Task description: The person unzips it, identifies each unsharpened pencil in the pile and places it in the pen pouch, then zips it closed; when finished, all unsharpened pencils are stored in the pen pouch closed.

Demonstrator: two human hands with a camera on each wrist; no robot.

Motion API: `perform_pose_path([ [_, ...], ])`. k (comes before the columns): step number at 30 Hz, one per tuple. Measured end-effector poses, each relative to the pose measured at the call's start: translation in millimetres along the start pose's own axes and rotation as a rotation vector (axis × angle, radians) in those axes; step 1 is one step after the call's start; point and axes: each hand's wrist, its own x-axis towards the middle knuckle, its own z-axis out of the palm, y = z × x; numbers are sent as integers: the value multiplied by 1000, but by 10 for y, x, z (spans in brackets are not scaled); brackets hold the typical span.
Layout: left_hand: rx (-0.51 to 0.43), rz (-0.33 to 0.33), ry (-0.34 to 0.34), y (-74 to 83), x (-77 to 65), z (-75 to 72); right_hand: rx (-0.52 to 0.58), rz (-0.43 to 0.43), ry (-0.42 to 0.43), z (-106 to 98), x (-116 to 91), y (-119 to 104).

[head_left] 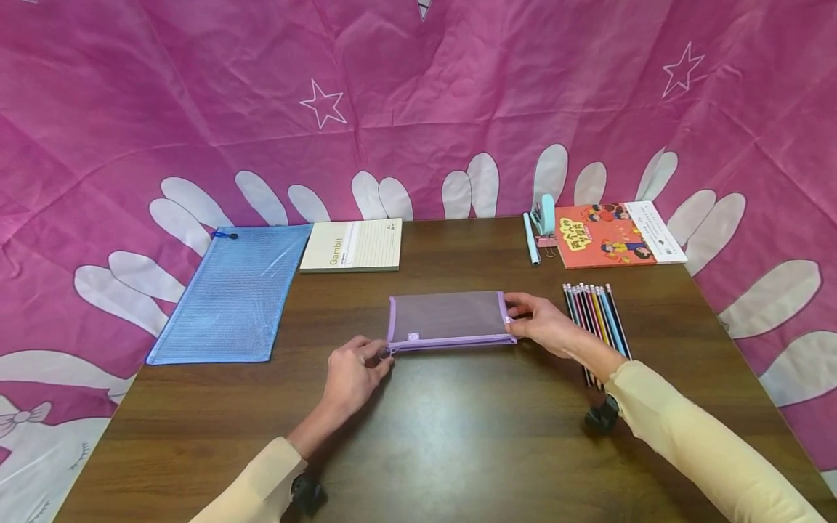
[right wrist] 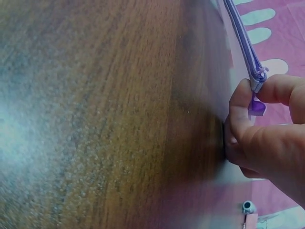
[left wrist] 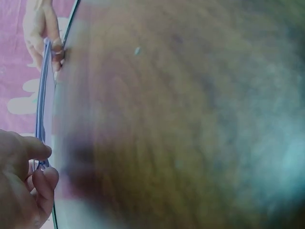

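A see-through zip pencil pouch (head_left: 447, 316) with purple edging lies across the middle of the table, its zipper side towards me. My left hand (head_left: 353, 374) pinches the near left corner, at the end of the zipper. In the left wrist view the left thumb and fingers (left wrist: 45, 183) close on that corner. My right hand (head_left: 539, 323) grips the right edge of the pouch. Thumb and forefinger (right wrist: 276, 88) pinch its corner beside a small purple tab (right wrist: 257, 106) in the right wrist view.
Pencils (head_left: 598, 319) lie in a bunch right of the pouch, partly under the right forearm. Behind are a light-blue pen (head_left: 531, 240), a mint stapler (head_left: 544, 214), a pink binder clip (head_left: 546, 241) and a red book (head_left: 604, 236). A notebook (head_left: 353, 247) and blue mesh zip bag (head_left: 229, 298) lie left.
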Motion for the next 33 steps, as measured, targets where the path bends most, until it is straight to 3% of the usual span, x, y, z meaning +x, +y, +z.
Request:
perform_pose_path([
  [7, 33, 65, 31, 11, -7, 36, -5, 6, 17, -12, -4, 4],
  [16, 203, 285, 41, 3, 12, -12, -9, 16, 19, -28, -29, 15],
  [22, 266, 242, -4, -48, -6, -57, -13, 17, 18, -62, -46, 19],
  [33, 368, 177, -179, 6, 22, -80, -76, 24, 1, -62, -20, -23],
])
